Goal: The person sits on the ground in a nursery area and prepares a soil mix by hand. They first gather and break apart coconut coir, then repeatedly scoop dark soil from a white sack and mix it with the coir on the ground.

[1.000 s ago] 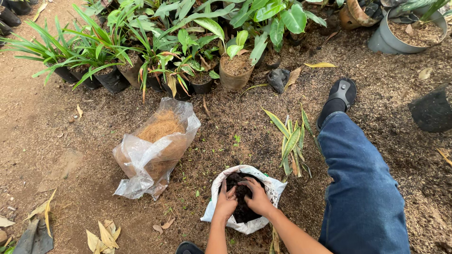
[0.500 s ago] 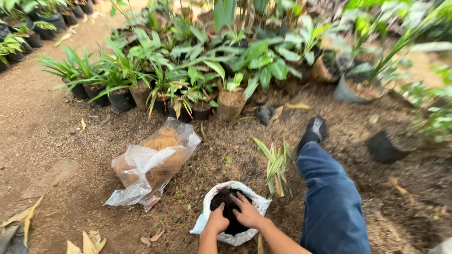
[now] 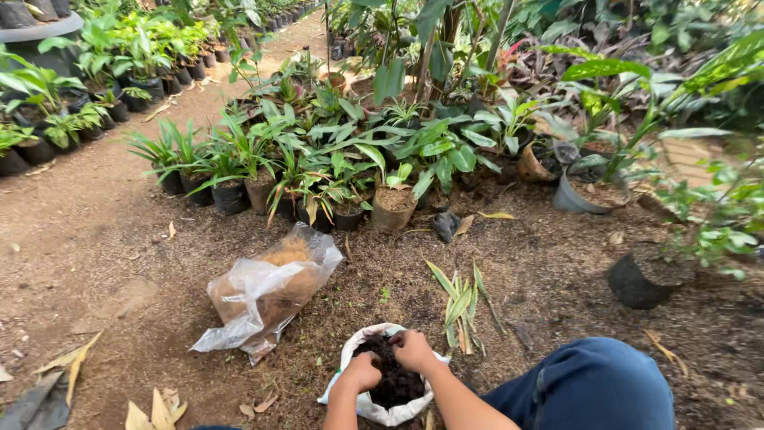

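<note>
**Both hands in a white bag of dark soil**

White bag of dark soil low in the middle of the ground, mouth open. Left hand curled into a loose fist on the soil at the bag's left edge. Right hand closed over soil near the far rim; contents of the grip impossible to tell. Just beyond, a leafy cutting flat on the earth. To the left, a clear plastic bag of brown fibre on its side. Further off, rows of potted plants.
</note>
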